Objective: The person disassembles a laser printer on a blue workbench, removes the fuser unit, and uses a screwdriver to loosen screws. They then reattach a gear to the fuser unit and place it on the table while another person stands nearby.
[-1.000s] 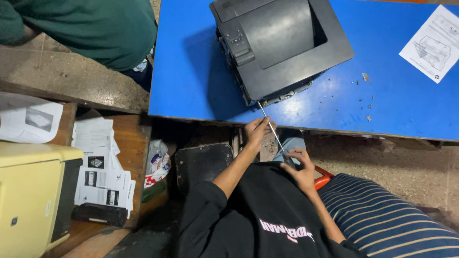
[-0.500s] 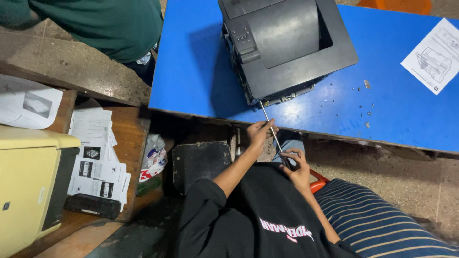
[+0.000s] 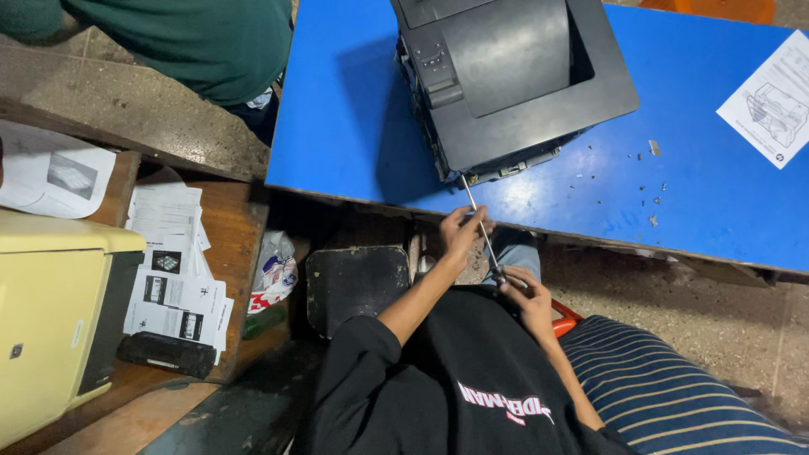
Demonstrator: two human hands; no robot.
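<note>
A dark grey printer (image 3: 506, 80) stands on a blue table (image 3: 337, 143). A long screwdriver (image 3: 479, 226) runs from the printer's near lower edge back toward my body. My left hand (image 3: 459, 232) pinches its thin metal shaft near the table's edge. My right hand (image 3: 527, 295) wraps the dark handle at the rear end, close to my black shirt. The tip sits at the printer's open underside; what it touches there is hidden.
Small screws and bits (image 3: 649, 181) lie scattered on the table right of the printer, and a printed sheet (image 3: 771, 101) lies at the far right. A person in green (image 3: 185, 42) sits top left. A yellowish machine (image 3: 59, 320), papers (image 3: 173, 270) and a black cartridge (image 3: 167, 354) fill the wooden bench on the left.
The view has shifted slightly, so the printer and table sit higher and further right in frame. Both hands stay on the screwdriver in the same grip.
</note>
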